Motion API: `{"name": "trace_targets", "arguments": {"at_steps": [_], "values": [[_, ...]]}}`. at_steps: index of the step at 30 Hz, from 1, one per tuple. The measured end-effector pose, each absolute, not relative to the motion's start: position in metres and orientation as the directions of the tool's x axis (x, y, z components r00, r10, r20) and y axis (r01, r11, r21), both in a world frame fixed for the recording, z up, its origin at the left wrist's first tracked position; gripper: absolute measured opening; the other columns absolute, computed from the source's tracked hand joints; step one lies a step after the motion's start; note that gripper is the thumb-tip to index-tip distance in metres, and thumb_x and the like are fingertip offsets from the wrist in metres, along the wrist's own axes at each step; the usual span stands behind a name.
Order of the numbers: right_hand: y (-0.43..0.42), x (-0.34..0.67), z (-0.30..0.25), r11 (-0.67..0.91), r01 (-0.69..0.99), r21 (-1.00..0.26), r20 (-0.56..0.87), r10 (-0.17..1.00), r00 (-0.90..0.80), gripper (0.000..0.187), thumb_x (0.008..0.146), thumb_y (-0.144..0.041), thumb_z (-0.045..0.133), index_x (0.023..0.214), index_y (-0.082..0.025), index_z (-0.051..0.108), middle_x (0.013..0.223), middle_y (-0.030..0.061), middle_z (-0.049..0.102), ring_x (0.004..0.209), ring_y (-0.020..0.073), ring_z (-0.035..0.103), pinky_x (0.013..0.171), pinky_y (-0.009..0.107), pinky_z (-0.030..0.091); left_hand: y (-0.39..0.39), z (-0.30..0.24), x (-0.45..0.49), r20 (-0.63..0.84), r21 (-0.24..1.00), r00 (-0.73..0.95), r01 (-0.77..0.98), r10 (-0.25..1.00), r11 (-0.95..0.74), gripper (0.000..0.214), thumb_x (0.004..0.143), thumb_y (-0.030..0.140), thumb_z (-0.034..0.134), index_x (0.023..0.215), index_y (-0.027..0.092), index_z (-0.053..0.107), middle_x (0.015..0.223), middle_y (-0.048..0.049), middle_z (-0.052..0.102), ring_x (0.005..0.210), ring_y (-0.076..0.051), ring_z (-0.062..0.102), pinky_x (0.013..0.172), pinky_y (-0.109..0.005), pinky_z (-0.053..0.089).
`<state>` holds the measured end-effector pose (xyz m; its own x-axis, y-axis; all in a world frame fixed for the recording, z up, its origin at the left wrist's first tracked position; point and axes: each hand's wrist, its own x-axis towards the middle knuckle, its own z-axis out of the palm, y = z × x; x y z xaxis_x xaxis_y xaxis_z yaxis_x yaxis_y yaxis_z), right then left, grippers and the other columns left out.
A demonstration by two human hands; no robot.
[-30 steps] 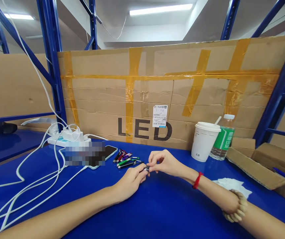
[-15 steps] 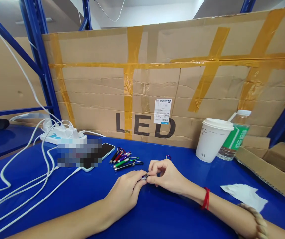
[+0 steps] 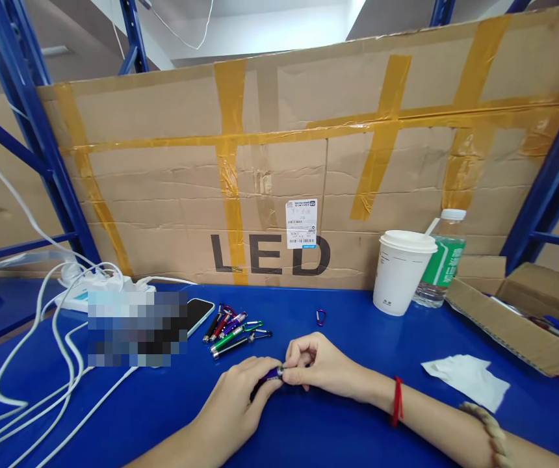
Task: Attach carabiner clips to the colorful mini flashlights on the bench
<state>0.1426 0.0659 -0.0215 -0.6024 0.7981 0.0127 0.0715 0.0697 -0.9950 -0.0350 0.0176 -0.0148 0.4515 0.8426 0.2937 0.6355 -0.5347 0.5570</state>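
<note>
My left hand [image 3: 240,396] is closed around a small purple mini flashlight [image 3: 273,373] with a silver end; most of its body is hidden in the fingers. Thumb and forefinger of my right hand [image 3: 316,361] pinch at that silver end; exactly what they grip there is hidden. Beyond the hands, to the left, lies a group of several similar mini flashlights [image 3: 233,336] in black, red, purple and green, with small clips at their ends. A loose purple carabiner clip [image 3: 321,317] lies on the blue table [image 3: 338,416] behind my right hand.
At the left are a phone [image 3: 199,315], a white power strip [image 3: 128,298] and trailing white cables [image 3: 48,377]. A white paper cup [image 3: 401,273], a water bottle [image 3: 440,260], a crumpled tissue [image 3: 469,380] and an open cardboard box [image 3: 513,331] stand or lie at the right. A large cardboard panel [image 3: 177,195] closes the back.
The camera view has turned a little to the right. Both hands stay together on the mini flashlight, with more of its purple body showing. The carabiner clip, mostly hidden before, is now fully visible.
</note>
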Motion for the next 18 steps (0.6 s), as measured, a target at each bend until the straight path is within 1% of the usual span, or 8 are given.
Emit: {"name": "trace_targets", "arguments": {"at_steps": [3,6,8,10,12,14,16,18], "values": [[0.067,0.144,-0.018,0.042,0.082,-0.996,-0.015,0.803,-0.596,0.037,0.051,-0.042,0.077,0.06,-0.013,0.057,0.052,-0.0033,0.058,0.042,0.0037,0.046,0.041,0.016,0.035,0.017,-0.011,-0.034,0.257,0.593,0.449,0.626,0.856,-0.506,0.025,0.088,0.032,0.038,0.101,0.025,0.059,0.093,-0.0021,0.066,0.083,-0.015,0.06,0.074,-0.022,0.046],[0.066,0.145,-0.012,0.024,0.142,-0.99,-0.066,0.801,-0.595,0.036,0.052,-0.043,0.077,0.057,-0.014,0.056,0.047,-0.0044,0.055,0.04,0.0035,0.044,0.038,0.015,0.031,0.016,-0.009,-0.035,0.252,0.623,0.46,0.596,0.851,-0.506,0.028,0.089,0.032,0.037,0.11,0.026,0.054,0.097,-0.0024,0.065,0.083,-0.014,0.059,0.075,-0.023,0.046],[0.065,0.145,-0.009,0.025,0.184,-0.983,-0.09,0.805,-0.586,0.037,0.051,-0.043,0.077,0.054,-0.014,0.055,0.045,-0.0044,0.054,0.039,0.0039,0.043,0.035,0.015,0.029,0.016,-0.009,-0.036,0.278,0.616,0.471,0.581,0.837,-0.532,0.029,0.09,0.032,0.035,0.108,0.025,0.056,0.096,-0.0033,0.065,0.082,-0.014,0.058,0.075,-0.023,0.046],[0.063,0.145,-0.008,0.041,0.198,-0.979,-0.08,0.822,-0.564,0.038,0.051,-0.044,0.077,0.054,-0.015,0.053,0.043,-0.0048,0.052,0.037,0.0044,0.043,0.034,0.016,0.028,0.016,-0.01,-0.036,0.304,0.599,0.455,0.591,0.837,-0.54,0.03,0.089,0.033,0.034,0.102,0.024,0.059,0.092,-0.0041,0.065,0.08,-0.015,0.057,0.074,-0.023,0.046],[0.06,0.143,-0.009,0.086,0.159,-0.984,-0.009,0.854,-0.52,0.036,0.052,-0.043,0.077,0.06,-0.015,0.056,0.046,-0.0052,0.052,0.037,0.0048,0.043,0.034,0.016,0.029,0.017,-0.011,-0.036,0.312,0.593,0.422,0.614,0.851,-0.521,0.03,0.089,0.034,0.035,0.099,0.023,0.06,0.085,-0.0041,0.065,0.075,-0.015,0.057,0.071,-0.023,0.046],[0.056,0.142,-0.01,0.181,0.101,-0.978,0.114,0.878,-0.466,0.034,0.054,-0.041,0.077,0.07,-0.016,0.061,0.055,-0.0041,0.055,0.041,0.005,0.046,0.037,0.017,0.033,0.018,-0.011,-0.036,0.294,0.598,0.403,0.63,0.866,-0.496,0.031,0.089,0.036,0.033,0.097,0.022,0.06,0.079,-0.003,0.063,0.068,-0.014,0.056,0.068,-0.022,0.045],[0.052,0.141,-0.011,0.311,0.082,-0.947,0.248,0.87,-0.425,0.031,0.057,-0.039,0.076,0.076,-0.017,0.066,0.068,-0.0014,0.057,0.046,0.005,0.048,0.04,0.018,0.038,0.018,-0.01,-0.036,0.265,0.601,0.41,0.638,0.873,-0.482,0.033,0.09,0.037,0.031,0.094,0.022,0.06,0.075,-0.0016,0.062,0.064,-0.012,0.055,0.066,-0.021,0.044],[0.051,0.142,-0.011,0.437,0.11,-0.893,0.358,0.836,-0.417,0.025,0.061,-0.038,0.074,0.074,-0.018,0.07,0.074,0.0008,0.058,0.048,0.0048,0.047,0.042,0.018,0.039,0.018,-0.008,-0.036,0.23,0.6,0.42,0.649,0.878,-0.468,0.034,0.09,0.038,0.029,0.092,0.022,0.06,0.074,-0.0004,0.062,0.063,-0.011,0.054,0.063,-0.02,0.042]]}}
